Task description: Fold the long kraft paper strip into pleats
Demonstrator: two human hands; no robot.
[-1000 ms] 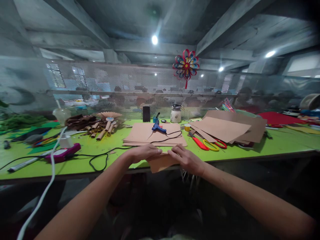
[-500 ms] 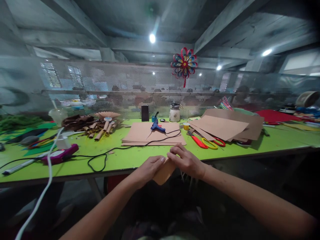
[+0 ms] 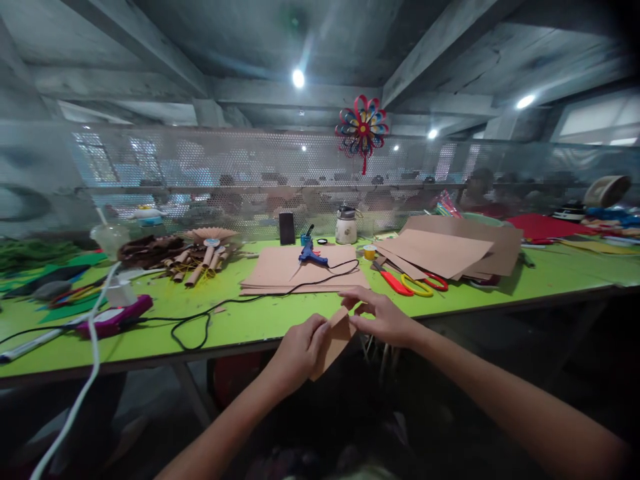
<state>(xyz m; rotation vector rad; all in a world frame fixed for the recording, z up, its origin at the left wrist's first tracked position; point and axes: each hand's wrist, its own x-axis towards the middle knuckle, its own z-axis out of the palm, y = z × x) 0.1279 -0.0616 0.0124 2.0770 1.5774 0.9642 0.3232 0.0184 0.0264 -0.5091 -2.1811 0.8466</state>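
Observation:
Just in front of the table's near edge, my left hand point(image 3: 300, 350) is closed on a folded piece of brown kraft paper point(image 3: 334, 343), thumb along its left side. My right hand point(image 3: 384, 318) is at the paper's upper right edge; its thumb and bent fingers pinch there, while the index finger stretches out above. Beyond them, a blue glue gun point(image 3: 313, 255) rests on a stack of brown paper sheets point(image 3: 270, 270). Scissors with red and yellow handles point(image 3: 417, 287) lie right of the stack.
More large brown sheets point(image 3: 450, 250) are piled at right. A black cord crosses the green table point(image 3: 240, 320) to a purple power box point(image 3: 115, 319). Paper rolls point(image 3: 200, 267) lie left of the stack. A white cable point(image 3: 93, 360) hangs over the left edge. Behind stand a phone point(image 3: 287, 229) and a bottle point(image 3: 346, 225).
The paper has been turned more upright, with a crease now showing. My right hand's fingers have spread and shifted slightly right along its edge. The camera view has shifted slightly.

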